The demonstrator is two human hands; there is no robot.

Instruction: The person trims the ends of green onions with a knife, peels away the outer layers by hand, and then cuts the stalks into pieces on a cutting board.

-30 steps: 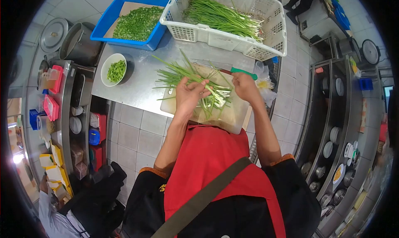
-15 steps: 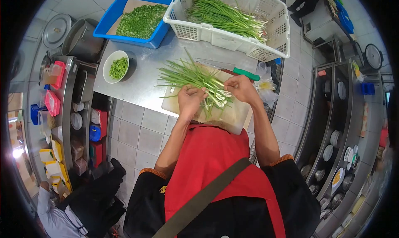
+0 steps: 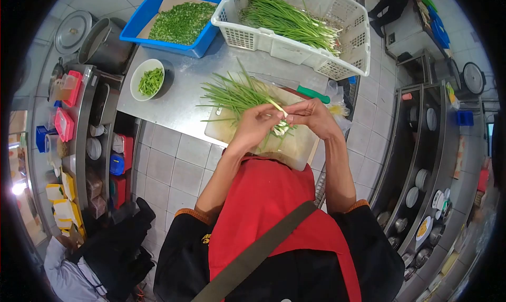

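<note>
Over a white cutting board [image 3: 300,146], my left hand [image 3: 256,123] and my right hand [image 3: 311,117] meet, fingers pinched around the white end of a green onion stalk [image 3: 276,106]. Under and beyond them lies a loose bunch of green onions [image 3: 229,95], leaves pointing to the far left. A knife with a green handle [image 3: 313,94] rests at the board's far edge. Farther back, a white crate [image 3: 263,40] holds whole green onions, and a blue tub [image 3: 197,50] holds chopped ones. Cut green pieces fill a white bowl [image 3: 133,85] at left.
The steel table [image 3: 142,109] ends just left of the board. Plastic bags [image 3: 340,109] lie right of the knife. Shelves stand on both sides. One person [image 3: 105,249] is at the lower left, another [image 3: 390,6] at the upper right.
My two hands have come together, with my left hand moved right. A stalk's white end now shows between their fingers. The view has shifted slightly.
</note>
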